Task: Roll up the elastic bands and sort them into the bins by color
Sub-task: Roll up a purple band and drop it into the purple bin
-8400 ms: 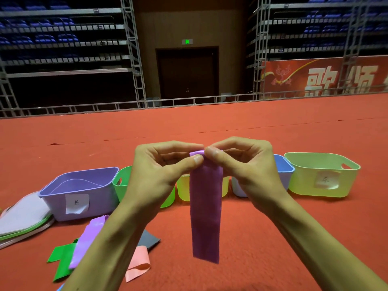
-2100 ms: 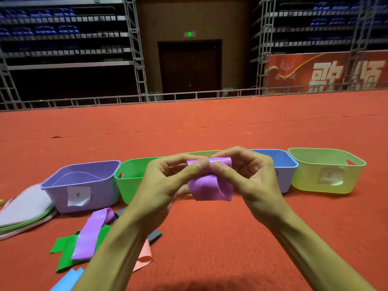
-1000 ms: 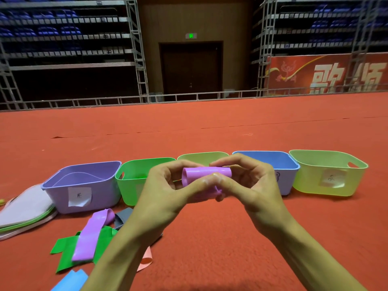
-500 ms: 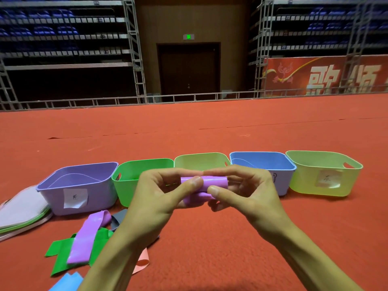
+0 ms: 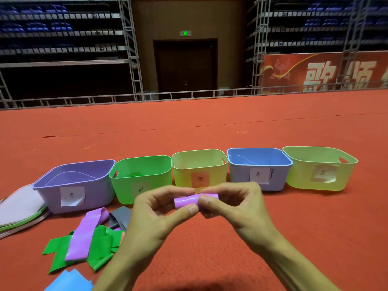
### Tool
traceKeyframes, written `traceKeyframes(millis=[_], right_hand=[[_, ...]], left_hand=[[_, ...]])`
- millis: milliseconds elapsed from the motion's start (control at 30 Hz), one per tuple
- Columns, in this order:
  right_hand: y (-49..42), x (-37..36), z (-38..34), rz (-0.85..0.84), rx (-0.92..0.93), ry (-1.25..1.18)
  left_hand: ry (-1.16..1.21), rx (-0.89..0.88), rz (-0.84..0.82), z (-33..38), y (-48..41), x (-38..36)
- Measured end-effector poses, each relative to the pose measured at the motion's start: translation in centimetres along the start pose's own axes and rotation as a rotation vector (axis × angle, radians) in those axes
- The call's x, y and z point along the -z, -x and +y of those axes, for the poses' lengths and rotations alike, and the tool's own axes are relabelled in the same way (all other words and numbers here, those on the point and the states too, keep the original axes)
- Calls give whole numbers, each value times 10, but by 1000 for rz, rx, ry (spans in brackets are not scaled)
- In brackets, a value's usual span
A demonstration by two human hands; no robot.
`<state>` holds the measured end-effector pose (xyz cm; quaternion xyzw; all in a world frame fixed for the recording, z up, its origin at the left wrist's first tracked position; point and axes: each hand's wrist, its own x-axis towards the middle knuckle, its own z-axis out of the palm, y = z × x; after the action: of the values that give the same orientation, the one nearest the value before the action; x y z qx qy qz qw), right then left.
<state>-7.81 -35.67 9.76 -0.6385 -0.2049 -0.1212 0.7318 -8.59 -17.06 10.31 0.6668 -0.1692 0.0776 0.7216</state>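
The purple strip that hung long from the fingertips some seconds back is now wound into a short, tight purple roll [image 5: 196, 201], and both hands have dropped lower in the view than half a second ago, so the paper labels on all five bins show. The roll is glossy, lies level from left to right, and one overlapping edge shows near its middle. It is held in the air above the carpet [image 5: 210, 127], in front of the yellow bin [image 5: 182, 175]. The left hand [image 5: 155, 215] pinches its left end between thumb and forefinger. The right hand [image 5: 235, 208] pinches its right end, with the thumb in front and curled fingers behind. The two thumb tips almost meet. The bins stand in a row across the carpet, well short of its far edge: purple bin [image 5: 48, 196], green bin [image 5: 123, 185], yellow bin, blue bin [image 5: 239, 175] and lime bin [image 5: 300, 177]. Towards the near left of the carpet a flat purple band [image 5: 86, 234] lies over green bands [image 5: 98, 246], with a grey band [image 5: 119, 217] just beyond them and a blue band [image 5: 69, 282] nearest. Lids [image 5: 19, 208] are stacked left of the purple bin.
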Motion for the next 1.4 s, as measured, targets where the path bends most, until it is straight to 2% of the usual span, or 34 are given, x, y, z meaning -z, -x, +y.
traceKeyframes(millis=[100,367,467,633,733,867,967,1067,1167,1233,1333,1400], right_hand=[[8,-5,14,8,2,32],[17,-36,56,-4,-69,3],[7,-63,68,-26,-59,-56],[-19,-118,81,-100,-15,-122],[-40,-149,102,-133,-47,-93],[-55,-185,141,-176,-197,-137],[-76,-213,157,-213,-218,-103],[-109,-246,169,-270,-267,-85],[-155,-282,172,-350,-223,-6],[-190,-305,174,-362,-209,83],[-242,-336,180,-398,-244,165],[-280,-351,185,-409,-192,300]], left_hand=[[66,89,-18,-10,7,4],[173,264,125,-30,20,37],[203,267,235,-32,21,65],[472,194,338,-40,19,117],[564,218,455,-53,10,144],[498,224,682,-69,11,173],[467,182,729,-68,5,199],[329,127,855,-72,-11,231],[247,42,959,-72,-45,268],[208,40,979,-68,-72,298],[224,77,882,-66,-100,344],[215,79,896,-77,-106,373]])
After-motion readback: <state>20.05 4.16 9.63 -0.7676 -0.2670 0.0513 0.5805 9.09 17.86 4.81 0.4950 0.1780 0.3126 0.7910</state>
